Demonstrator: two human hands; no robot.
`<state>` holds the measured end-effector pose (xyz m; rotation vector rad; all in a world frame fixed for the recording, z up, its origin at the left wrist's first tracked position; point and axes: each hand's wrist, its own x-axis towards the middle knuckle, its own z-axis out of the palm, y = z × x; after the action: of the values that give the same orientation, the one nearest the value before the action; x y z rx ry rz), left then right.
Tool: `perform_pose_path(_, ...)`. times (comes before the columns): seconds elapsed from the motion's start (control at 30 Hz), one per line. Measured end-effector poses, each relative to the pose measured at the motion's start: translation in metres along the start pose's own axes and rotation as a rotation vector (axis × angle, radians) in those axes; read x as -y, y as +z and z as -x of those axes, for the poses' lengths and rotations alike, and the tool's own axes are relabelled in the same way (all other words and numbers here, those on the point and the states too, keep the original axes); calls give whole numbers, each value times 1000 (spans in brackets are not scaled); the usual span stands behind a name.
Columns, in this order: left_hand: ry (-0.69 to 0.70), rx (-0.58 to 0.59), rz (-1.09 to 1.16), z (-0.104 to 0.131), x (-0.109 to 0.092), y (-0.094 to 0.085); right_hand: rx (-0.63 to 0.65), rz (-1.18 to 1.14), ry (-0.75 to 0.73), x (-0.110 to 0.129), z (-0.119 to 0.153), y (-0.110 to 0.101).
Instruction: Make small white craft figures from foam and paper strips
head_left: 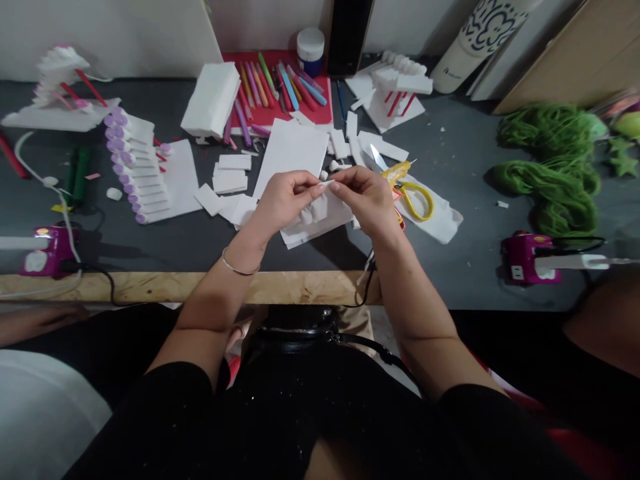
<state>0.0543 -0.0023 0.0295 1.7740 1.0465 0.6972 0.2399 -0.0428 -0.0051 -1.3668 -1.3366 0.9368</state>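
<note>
My left hand (283, 203) and my right hand (370, 200) meet over the desk, thumbs and forefingers closed in a pinch. Between their fingertips is a small white piece (327, 183), partly covered; its material is unclear. Right below lie white sheets (320, 230) with soft-looking white lumps on them, partly hidden by my hands. Yellow-handled scissors (423, 201) lie just right of my right hand. Beside them is a yellow tool (397, 172) with a thin tip, like a glue gun. White rectangular pieces (231, 173) are scattered left of my left hand.
White models with red posts stand at the far left (65, 87), left (143, 167) and back right (400, 83). Colored markers (280, 87) lie behind on a red sheet. Green yarn (550, 167) and a purple power adapter (533, 259) are at right. People sit on both sides.
</note>
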Motion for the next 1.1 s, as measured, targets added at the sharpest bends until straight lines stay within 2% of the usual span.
perform_pose_path(0.13, 16, 20, -12, 0, -1, 3, -23, 43, -31, 7, 3, 0)
perform_pose_path(0.3, 68, -40, -51, -3, -8, 8, -88, 103, -48, 12, 4, 0)
perform_pose_path(0.47, 72, -107, -52, -1, -9, 12, -101, 134, -71, 17, 6, 1)
perform_pose_path(0.6, 73, -173, -24, 0, -4, 18, -138, 281, -190, 22, 12, 4)
perform_pose_path(0.7, 81, -213, 33, -1, 4, 23, -165, 431, -332, 16, 13, 6)
perform_pose_path(0.87, 121, -196, 116, -5, 16, 26, -234, 619, -489, 1, 9, 10)
perform_pose_path(1.0, 169, -198, 137, -6, 19, 21, -223, 615, -516, 2, 9, 11)
perform_pose_path(1.1, 197, -218, 96, -4, 17, 16, -175, 500, -512, 8, 11, 9)
